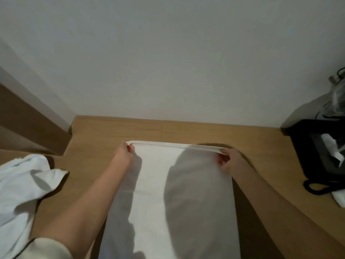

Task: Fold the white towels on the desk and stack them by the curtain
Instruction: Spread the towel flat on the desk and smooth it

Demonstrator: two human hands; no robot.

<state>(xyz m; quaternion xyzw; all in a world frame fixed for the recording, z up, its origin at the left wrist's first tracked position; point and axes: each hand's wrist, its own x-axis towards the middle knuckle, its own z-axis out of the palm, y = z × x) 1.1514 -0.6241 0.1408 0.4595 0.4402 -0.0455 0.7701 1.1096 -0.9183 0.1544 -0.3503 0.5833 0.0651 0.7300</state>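
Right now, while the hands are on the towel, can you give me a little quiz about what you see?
1. True or false: the left hand and the right hand each pinch a far corner of the flat towel.
2. Where does the crumpled towel lie? A) to the left of the flat towel, B) to its right, C) on top of it.
3. Fill in the word: the flat towel lies spread on the wooden ____.

Key: 1 true. 2 A. 3 desk.
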